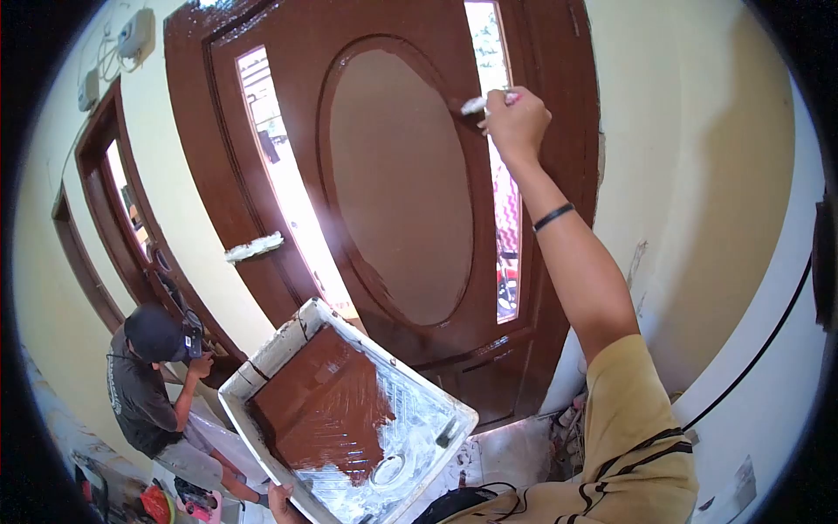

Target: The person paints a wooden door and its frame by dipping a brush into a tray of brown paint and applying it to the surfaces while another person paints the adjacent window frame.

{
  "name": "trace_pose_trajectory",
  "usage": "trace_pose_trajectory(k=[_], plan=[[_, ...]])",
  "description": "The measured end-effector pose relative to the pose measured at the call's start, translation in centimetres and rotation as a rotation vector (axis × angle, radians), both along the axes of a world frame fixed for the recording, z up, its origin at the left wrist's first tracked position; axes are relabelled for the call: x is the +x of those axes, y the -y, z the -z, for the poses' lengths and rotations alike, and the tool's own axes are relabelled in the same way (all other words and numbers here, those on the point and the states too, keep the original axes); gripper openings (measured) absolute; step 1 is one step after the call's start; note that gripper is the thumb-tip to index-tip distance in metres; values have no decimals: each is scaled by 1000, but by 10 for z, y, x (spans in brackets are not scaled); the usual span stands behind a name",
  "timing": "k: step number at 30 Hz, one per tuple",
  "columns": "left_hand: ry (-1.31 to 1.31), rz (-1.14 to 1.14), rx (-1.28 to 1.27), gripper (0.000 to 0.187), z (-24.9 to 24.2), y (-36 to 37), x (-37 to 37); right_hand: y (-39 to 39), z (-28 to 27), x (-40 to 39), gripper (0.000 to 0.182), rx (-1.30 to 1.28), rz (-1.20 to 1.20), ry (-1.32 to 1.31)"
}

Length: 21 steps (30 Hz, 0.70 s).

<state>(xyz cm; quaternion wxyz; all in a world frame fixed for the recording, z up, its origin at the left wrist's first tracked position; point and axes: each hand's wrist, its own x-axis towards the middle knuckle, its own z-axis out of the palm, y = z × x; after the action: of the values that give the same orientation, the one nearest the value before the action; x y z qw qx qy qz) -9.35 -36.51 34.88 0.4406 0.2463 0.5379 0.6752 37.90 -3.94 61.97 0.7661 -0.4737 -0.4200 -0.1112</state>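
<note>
My right hand (518, 122) is raised with its fingers closed round a paintbrush (473, 106), whose pale part shows past the fingers. The brush is at the brown panel door (410, 44), between the oval panel (397, 183) and the narrow right-hand glass strip. The oval looks duller and lighter than the glossy brown around it. At the bottom, my left hand (281, 505) grips the near rim of a white paint tray (436, 397), mostly hidden below it. Brown paint (323, 410) covers much of the tray's ribbed floor; whitish smears cover the rest.
A white-wrapped door handle (254, 247) sticks out on the left. A crouching person in a dark cap (157, 334) holds a device beside another brown door frame (122, 175). Rubble (572, 437) lies by the right wall. A black cable (759, 358) runs along the far right.
</note>
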Motion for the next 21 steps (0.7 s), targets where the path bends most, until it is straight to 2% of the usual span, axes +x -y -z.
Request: trace_pose_trajectory(k=[2, 5, 7, 9, 12, 15, 16, 19, 21], plan=[[33, -6, 6, 48, 6, -1, -3, 1, -2, 1, 26, -13, 55, 58], [71, -73, -74, 47, 4, -3, 2, -14, -30, -10, 26, 217, -56, 116], [39, -21, -37, 45, 11, -3, -3, -36, -54, -25, 25, 313, -296, 127], [17, -14, -30, 43, 12, -3, -2, -46, -78, -44, 24, 315, -416, 183], [-1, -29, -33, 40, 9, -2, 5, -53, -105, -68, 23, 351, -334, 322], [32, -43, -5, 40, 12, 0, 7, -46, -109, -66, 23, 293, -130, 359], [25, -45, -17, 40, 10, 1, 8, -49, -106, -59, 23, 309, -36, 338], [5, -48, -51, 41, 5, 3, 11, -45, -85, -31, 24, 241, -83, 159], [-11, -54, -63, 42, 5, 3, 8, -30, -61, -14, 24, 250, 58, 154]])
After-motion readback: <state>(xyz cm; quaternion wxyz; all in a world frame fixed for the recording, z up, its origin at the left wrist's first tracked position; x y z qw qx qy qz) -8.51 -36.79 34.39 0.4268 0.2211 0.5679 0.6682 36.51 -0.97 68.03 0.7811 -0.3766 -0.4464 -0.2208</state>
